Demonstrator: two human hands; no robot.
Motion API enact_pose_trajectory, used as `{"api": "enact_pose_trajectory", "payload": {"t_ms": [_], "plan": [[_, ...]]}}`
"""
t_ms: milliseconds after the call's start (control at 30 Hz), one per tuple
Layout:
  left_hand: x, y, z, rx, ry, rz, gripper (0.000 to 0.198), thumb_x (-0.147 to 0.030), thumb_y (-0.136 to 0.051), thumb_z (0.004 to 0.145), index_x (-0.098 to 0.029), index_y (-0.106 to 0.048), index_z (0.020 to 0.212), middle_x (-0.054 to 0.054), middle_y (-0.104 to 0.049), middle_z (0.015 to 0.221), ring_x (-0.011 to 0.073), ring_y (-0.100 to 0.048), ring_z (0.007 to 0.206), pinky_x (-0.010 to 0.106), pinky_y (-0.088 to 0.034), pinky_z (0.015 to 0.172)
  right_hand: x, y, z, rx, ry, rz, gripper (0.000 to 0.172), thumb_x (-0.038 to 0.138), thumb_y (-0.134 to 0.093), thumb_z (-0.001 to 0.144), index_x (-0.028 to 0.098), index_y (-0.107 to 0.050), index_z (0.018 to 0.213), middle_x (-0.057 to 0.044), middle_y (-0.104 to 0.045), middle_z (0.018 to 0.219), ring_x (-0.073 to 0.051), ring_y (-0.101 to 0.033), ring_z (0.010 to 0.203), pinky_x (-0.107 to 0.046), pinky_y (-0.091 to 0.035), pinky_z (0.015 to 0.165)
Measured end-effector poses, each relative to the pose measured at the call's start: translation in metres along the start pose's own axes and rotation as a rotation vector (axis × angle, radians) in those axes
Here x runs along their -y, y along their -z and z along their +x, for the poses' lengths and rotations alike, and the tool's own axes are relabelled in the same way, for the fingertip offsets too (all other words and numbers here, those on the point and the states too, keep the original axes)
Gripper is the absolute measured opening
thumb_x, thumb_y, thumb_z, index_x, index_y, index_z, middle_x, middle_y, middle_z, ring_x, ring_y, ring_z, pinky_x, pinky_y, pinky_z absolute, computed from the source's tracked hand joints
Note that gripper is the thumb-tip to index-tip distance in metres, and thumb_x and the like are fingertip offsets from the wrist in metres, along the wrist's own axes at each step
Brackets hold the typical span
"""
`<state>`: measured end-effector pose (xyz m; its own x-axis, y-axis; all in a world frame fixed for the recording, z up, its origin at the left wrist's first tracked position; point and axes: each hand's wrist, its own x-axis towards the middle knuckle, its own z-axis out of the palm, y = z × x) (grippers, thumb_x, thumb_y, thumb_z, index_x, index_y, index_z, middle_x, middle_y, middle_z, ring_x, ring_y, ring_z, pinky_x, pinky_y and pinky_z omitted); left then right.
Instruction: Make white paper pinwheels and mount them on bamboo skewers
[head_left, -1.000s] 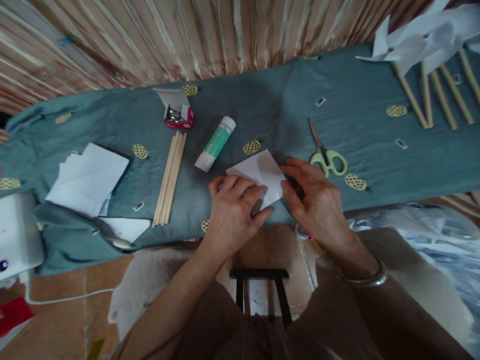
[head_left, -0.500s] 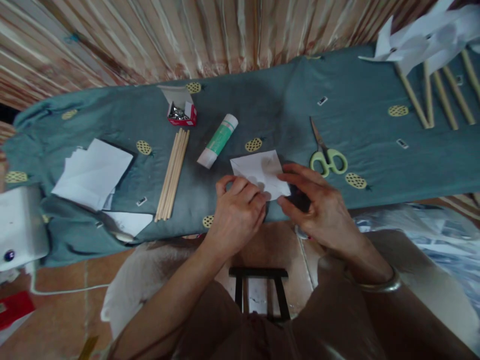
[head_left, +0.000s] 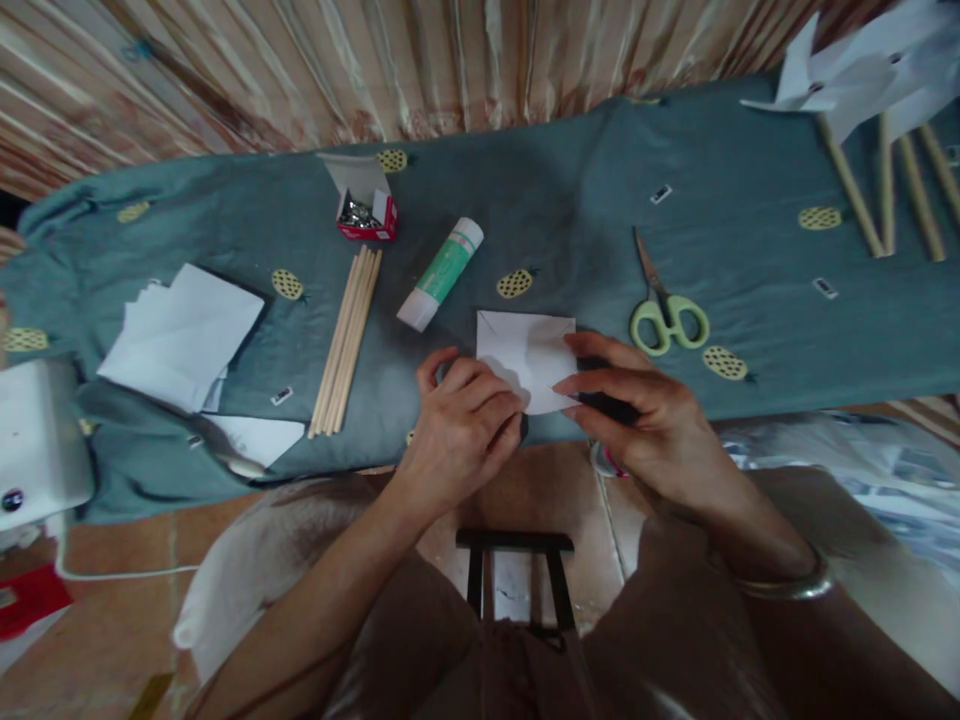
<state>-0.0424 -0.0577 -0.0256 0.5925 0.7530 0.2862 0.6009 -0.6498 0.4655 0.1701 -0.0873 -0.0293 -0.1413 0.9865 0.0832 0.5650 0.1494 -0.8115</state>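
A white square of paper (head_left: 525, 345) with pencil-like lines at its upper corners lies at the front edge of the cloth-covered table. My left hand (head_left: 465, 425) is closed at the paper's lower left, its fingers curled over that edge. At the right edge, my right hand (head_left: 641, 410) pinches the paper between thumb and fingers. Just right of it lie green-handled scissors (head_left: 667, 315), blades pointing away. A glue stick (head_left: 441, 273) with a green label rests beyond my left hand.
Left of the glue stick are thin wooden sticks (head_left: 345, 345) and an open red box of metal pins (head_left: 367, 215). Further left sit stacked white papers (head_left: 184, 340) and a white device (head_left: 41, 440). Paper pinwheels (head_left: 862, 75) on sticks lie at the far right.
The paper has turned slightly, its top edge now level with the table's length. My right hand's fingers have closed in on its right edge. The whole view has shifted a little.
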Motion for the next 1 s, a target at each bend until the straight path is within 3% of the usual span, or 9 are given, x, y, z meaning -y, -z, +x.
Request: {"api": "enact_pose_trajectory", "payload": {"t_ms": [267,500,733,1000], "plan": [[0.003,-0.003,-0.004,-0.018,-0.04,-0.008,0.009,-0.019,-0.059,0.086,-0.02,-0.068,0.089,-0.001,-0.071,0.088,0.0191,-0.058,0.092,0.048,-0.03,0.104,0.003,-0.007,0.008,-0.012,-0.088,0.121,0.008,0.024,-0.066,0.084,0.028,-0.073,0.084,-0.002,-0.062,0.131,-0.026,-0.057,0.124,-0.05,-0.045,0.107],[0.003,-0.003,-0.005,-0.038,-0.018,-0.023,0.01,-0.019,-0.058,0.087,-0.021,-0.068,0.088,0.0,-0.071,0.088,0.019,-0.058,0.092,0.047,-0.031,0.103,0.002,-0.003,0.011,0.035,-0.038,0.056,0.024,0.015,-0.058,0.084,0.031,-0.071,0.096,-0.002,-0.058,0.136,-0.026,-0.052,0.129,-0.053,-0.043,0.108],[0.004,-0.002,-0.005,-0.047,0.048,-0.076,0.011,-0.02,-0.057,0.087,-0.022,-0.067,0.084,-0.001,-0.072,0.088,0.0186,-0.06,0.092,0.046,-0.031,0.103,-0.004,0.002,0.008,0.105,0.019,0.014,0.028,0.013,-0.061,0.078,0.029,-0.07,0.099,-0.004,-0.053,0.141,-0.028,-0.051,0.131,-0.051,-0.046,0.105],[0.005,-0.002,-0.005,-0.056,0.059,-0.088,0.009,-0.018,-0.058,0.085,-0.021,-0.067,0.085,-0.001,-0.072,0.088,0.0181,-0.06,0.093,0.046,-0.032,0.103,-0.002,0.002,0.008,0.088,0.041,0.066,0.012,0.023,-0.065,0.084,0.028,-0.073,0.091,-0.005,-0.057,0.136,-0.027,-0.055,0.126,-0.051,-0.049,0.102]]}}
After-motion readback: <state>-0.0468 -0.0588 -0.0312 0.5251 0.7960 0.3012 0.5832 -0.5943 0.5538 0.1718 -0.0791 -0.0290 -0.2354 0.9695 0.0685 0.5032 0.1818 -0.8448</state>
